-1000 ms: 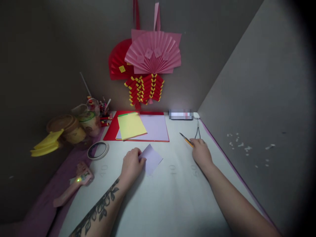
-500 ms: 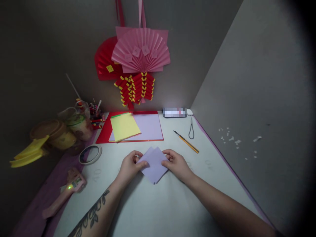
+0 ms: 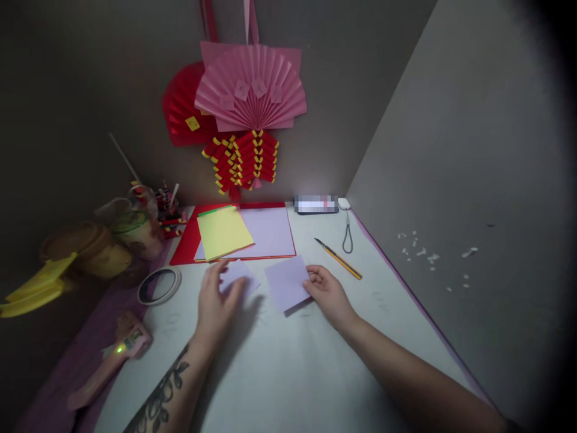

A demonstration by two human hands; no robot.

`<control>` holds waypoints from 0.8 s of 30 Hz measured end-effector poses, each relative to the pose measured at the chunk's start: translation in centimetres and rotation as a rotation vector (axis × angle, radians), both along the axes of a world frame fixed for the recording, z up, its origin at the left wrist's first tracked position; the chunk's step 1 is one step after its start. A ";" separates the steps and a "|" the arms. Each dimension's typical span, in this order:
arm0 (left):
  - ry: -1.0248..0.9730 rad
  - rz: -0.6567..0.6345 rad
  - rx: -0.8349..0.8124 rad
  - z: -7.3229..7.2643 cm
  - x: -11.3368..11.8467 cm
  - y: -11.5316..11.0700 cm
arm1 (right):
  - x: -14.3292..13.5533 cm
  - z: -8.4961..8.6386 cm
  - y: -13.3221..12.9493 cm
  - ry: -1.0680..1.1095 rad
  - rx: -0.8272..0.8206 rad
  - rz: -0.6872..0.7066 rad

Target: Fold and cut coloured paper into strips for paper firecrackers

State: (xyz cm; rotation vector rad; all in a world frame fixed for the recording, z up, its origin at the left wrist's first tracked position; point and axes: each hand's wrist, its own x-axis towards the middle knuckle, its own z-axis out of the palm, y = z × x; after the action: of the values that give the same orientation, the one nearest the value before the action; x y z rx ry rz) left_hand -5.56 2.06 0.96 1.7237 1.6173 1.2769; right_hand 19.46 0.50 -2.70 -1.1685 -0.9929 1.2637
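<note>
Lilac square [image 3: 285, 284] sits pinched at its right edge, thumb against fingers of the right hand [image 3: 328, 294], over the white work surface [image 3: 288, 373]. Held on one side only, it could droop or crease if squeezed. The left hand [image 3: 216, 300] has thumb and fingers parted at a second lilac sheet [image 3: 238, 278]; I can't tell whether they touch. A brushing sleeve or wrist might nudge the craft knife [image 3: 340, 260], its blade bare, into skin.

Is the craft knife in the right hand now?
No, the right hand holds a lilac square, and the knife lies on the table beyond it.
</note>
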 end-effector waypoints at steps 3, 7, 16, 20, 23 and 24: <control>-0.551 -0.248 -0.365 -0.6 2.7 -1.4 | -1.0 0.2 -0.8 0.020 0.044 0.041; -0.762 -0.303 -0.569 -1.0 4.3 -2.4 | -2.2 0.7 -2.2 0.016 0.069 0.149; -0.967 -0.239 -0.669 -1.8 3.6 -1.9 | 0.4 1.1 -2.0 -0.271 0.220 0.001; -1.084 -0.236 -0.727 -1.0 3.7 -2.2 | 1.0 0.8 -1.7 -0.413 0.344 0.075; -1.125 -0.228 -0.765 -0.7 3.7 -2.3 | 0.5 0.7 -1.6 -0.510 0.383 0.023; -1.132 -0.227 -0.775 -0.7 3.7 -2.3 | 0.4 0.6 -1.6 -0.523 0.410 0.009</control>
State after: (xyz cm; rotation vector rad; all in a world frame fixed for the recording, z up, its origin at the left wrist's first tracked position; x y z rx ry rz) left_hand -1.86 -0.19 0.30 0.4792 0.9449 0.9803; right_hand 19.85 -1.10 -2.11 -1.1847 -1.5569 0.7122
